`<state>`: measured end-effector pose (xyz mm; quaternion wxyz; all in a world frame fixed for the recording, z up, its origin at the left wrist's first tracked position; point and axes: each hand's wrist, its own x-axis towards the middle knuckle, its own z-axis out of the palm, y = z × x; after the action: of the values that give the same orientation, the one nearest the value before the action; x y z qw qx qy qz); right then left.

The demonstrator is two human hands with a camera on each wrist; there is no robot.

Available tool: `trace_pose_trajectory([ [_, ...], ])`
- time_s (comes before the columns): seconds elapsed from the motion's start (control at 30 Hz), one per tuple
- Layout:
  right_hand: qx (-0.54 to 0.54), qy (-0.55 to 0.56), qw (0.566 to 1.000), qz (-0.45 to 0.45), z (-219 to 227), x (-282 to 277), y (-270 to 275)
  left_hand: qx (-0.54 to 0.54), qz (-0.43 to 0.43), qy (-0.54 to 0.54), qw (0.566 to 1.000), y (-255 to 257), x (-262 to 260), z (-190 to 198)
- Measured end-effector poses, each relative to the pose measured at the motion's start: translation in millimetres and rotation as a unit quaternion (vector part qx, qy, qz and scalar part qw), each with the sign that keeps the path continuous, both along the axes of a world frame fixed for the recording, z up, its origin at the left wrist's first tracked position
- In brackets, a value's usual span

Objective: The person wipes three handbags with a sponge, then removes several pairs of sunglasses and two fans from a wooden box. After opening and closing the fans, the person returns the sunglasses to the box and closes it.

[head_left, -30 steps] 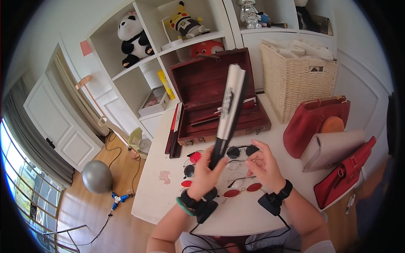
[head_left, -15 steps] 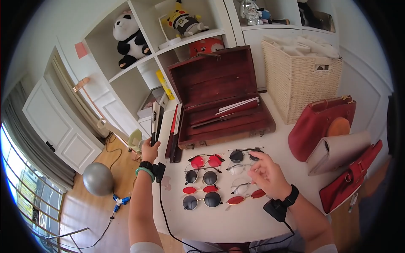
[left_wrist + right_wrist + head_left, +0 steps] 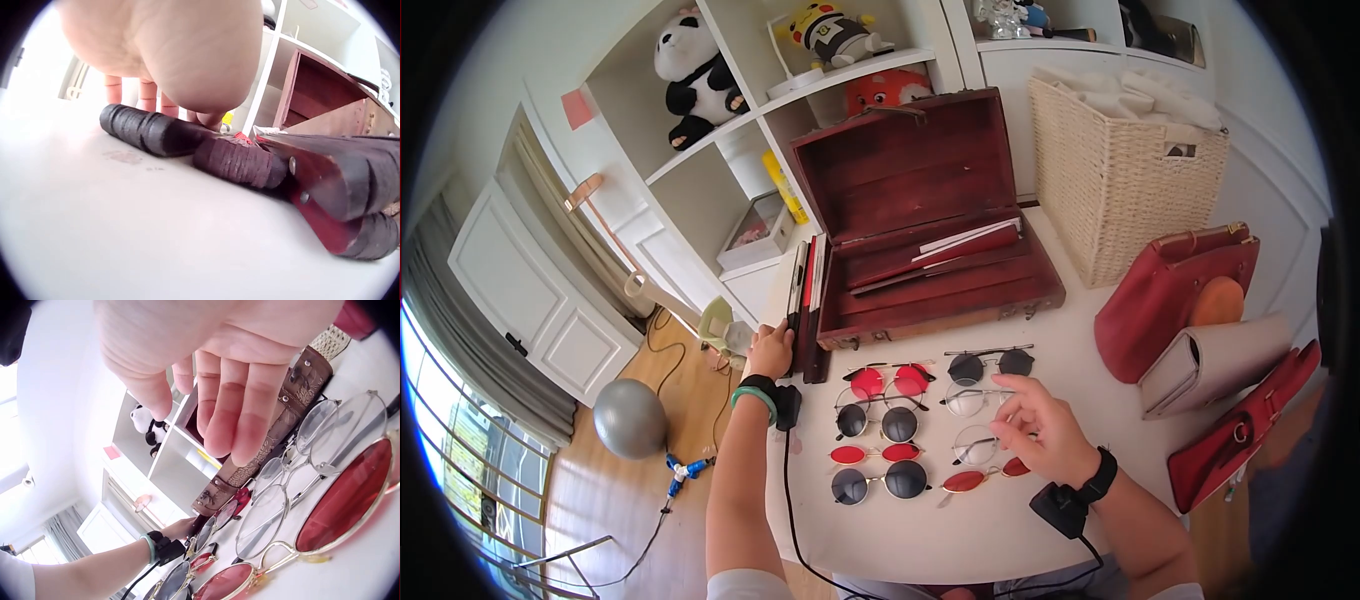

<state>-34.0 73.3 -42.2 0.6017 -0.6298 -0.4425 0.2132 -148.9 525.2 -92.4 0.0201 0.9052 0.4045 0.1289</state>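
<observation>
In the head view, my left hand point(image 3: 770, 352) holds the lower part of a dark-handled folded fan point(image 3: 797, 290) against the table, beside other folded fans point(image 3: 812, 335). The left wrist view shows its fingers behind the fan's black end point(image 3: 140, 130); their contact is partly hidden. My right hand point(image 3: 1048, 430), loosely bent and empty, hovers near clear round glasses point(image 3: 974, 445) and red oval ones point(image 3: 965, 481). Several more pairs lie in two columns, among them dark round glasses point(image 3: 906, 479). An opened dark red case point(image 3: 940, 320) stands behind them, with folded fans point(image 3: 970, 243) inside.
On the table's right are a red handbag point(image 3: 1135, 320), a beige bag point(image 3: 1210, 365) and a red flat bag point(image 3: 1200, 465). A wicker basket point(image 3: 1120, 190) stands at the back right. White shelves with plush toys rise behind; cables trail from both wrists.
My left hand has carried the fan from above the glasses leftward and lowered it beside the other fans. My right hand has shifted slightly right and down, still empty.
</observation>
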Motion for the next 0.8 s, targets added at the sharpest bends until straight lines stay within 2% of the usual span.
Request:
trace_pose_trajectory([
  [0.17, 0.004, 0.0, 1.0, -0.004, 0, -1, 1, -0.004, -0.02, 0.03, 0.999, 5, -1, 5],
  [0.23, 0.012, 0.002, 1.0, -0.006, -2, -1, 0, -0.054, -0.02, 0.086, 0.995, 15, 0, 12],
  [0.3, 0.015, 0.0, 1.0, -0.008, -1, -1, -1, -0.039, -0.032, 0.068, 0.996, 16, 8, 25],
  [0.37, 0.018, -0.003, 1.0, -0.008, -2, -2, 0, 0.032, -0.124, -0.07, 0.989, 1, 23, 51],
  [0.43, 0.018, -0.033, 0.999, -0.003, -6, -2, 1, 0.03, -0.183, -0.111, 0.976, -37, 48, 81],
  [0.5, 0.008, -0.029, 1.0, -0.003, -3, -4, 0, -0.008, -0.249, -0.092, 0.964, -66, 75, 99],
  [0.57, -0.002, -0.028, 1.0, -0.006, 0, -4, -1, -0.172, -0.286, -0.074, 0.94, -91, 105, 105],
  [0.6, 0.001, -0.029, 1.0, -0.007, 0, -4, -1, -0.171, -0.291, -0.073, 0.939, -99, 119, 102],
  [0.67, 0.01, -0.027, 1.0, -0.01, 0, -2, -2, -0.157, -0.343, 0.025, 0.926, -109, 147, 91],
  [0.7, 0.01, -0.028, 0.999, -0.016, -1, -1, -2, -0.157, -0.349, 0.025, 0.924, -117, 158, 87],
  [0.8, 0.033, -0.017, 0.999, -0.012, -1, 2, -2, -0.089, -0.298, 0.087, 0.946, -131, 183, 76],
])
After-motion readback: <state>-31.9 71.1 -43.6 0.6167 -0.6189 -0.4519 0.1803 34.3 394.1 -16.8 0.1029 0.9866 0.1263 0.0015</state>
